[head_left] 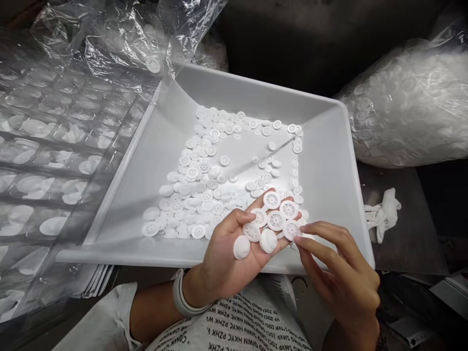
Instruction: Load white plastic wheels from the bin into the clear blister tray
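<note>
Palm up over the near side of a grey plastic bin, my left hand carries several round white plastic discs. Most of these show spoked, wheel-like faces; two near the palm turn a smooth domed side up. The left thumb presses against one disc's edge. From the right, the fingertips of my right hand touch the rim of the rightmost spoked disc; whether they pinch it is hard to make out. Many similar discs lie loose across the bin floor, heaped toward its left and near sides.
Clear compartment trays holding white pieces stand at the left. A clear plastic bag lies behind them, overlapping the bin's far left corner. A full bag of discs sits at the right, above a crumpled white cloth or glove.
</note>
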